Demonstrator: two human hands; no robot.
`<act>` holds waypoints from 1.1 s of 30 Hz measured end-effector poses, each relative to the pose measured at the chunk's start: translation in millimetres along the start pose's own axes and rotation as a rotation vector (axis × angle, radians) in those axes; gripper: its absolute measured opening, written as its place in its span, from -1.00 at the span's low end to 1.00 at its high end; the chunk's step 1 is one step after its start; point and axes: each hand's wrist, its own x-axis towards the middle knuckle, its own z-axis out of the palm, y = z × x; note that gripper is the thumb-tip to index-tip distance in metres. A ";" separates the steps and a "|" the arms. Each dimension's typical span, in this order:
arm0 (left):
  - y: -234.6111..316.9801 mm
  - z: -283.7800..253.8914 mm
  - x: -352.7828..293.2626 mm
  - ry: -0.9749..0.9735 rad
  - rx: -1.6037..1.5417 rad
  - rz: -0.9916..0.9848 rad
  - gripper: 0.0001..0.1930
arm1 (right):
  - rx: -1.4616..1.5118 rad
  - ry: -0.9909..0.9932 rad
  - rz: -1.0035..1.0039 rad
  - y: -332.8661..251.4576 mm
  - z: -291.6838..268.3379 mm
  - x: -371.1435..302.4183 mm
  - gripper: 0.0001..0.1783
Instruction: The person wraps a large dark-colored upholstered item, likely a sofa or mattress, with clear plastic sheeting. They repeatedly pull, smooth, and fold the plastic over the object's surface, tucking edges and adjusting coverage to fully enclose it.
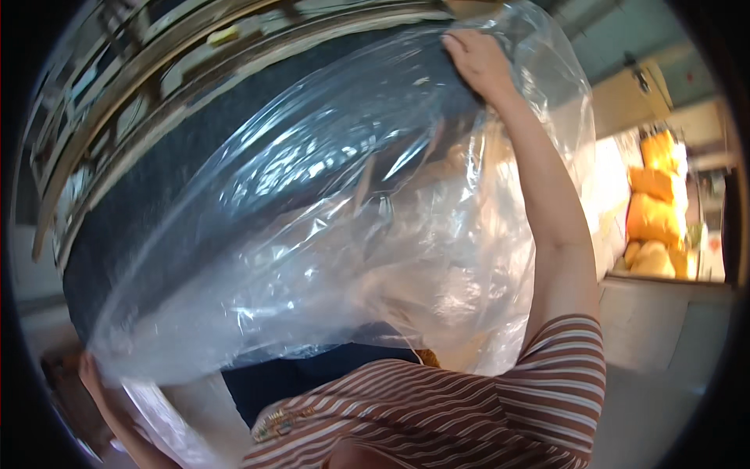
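Observation:
A large clear plastic sheet (312, 227), loose and wrinkled, spreads between my two hands. Under it and beyond lies a long piece covered in dark cloth (133, 203), with a bare wooden frame (101, 141) along its far side. At the far right end, my right hand (476, 66) is closed on the plastic near the corner of the dark piece, arm stretched out. Low on the left, my left hand (91, 377) grips the sheet's other edge; its fingers are partly hidden. The near part of the sheet hangs in front of my body.
Yellow-orange bundles (656, 207) are stacked in bright light at the right. A tan board or panel (633, 98) stands at the upper right. Pale floor (641, 320) shows at the right. More plastic (160, 414) hangs at the lower left, by my left forearm.

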 end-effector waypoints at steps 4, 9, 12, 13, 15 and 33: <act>51.5 14.2 52.3 -0.007 -0.124 -0.146 -0.55 | 0.153 -0.100 0.131 17.9 24.0 16.5 -0.42; 195.2 47.2 116.9 0.173 -0.632 -0.362 -0.57 | 0.523 -0.409 0.696 93.8 13.2 23.1 -0.15; 203.5 75.0 126.0 0.570 -0.523 -0.173 -0.62 | 0.142 -0.265 0.649 103.6 34.0 43.6 -0.41; 214.1 67.8 112.6 0.551 -0.493 -0.225 -0.64 | -0.228 -0.156 0.457 31.0 25.8 39.8 -0.49; 217.5 70.7 121.9 0.594 -0.556 -0.145 -0.65 | -0.466 0.219 0.048 -28.7 -6.2 39.6 -0.66; 216.1 77.7 132.2 0.688 -0.803 -0.205 -0.66 | 1.243 -0.439 -0.334 -601.7 26.2 -21.8 -0.71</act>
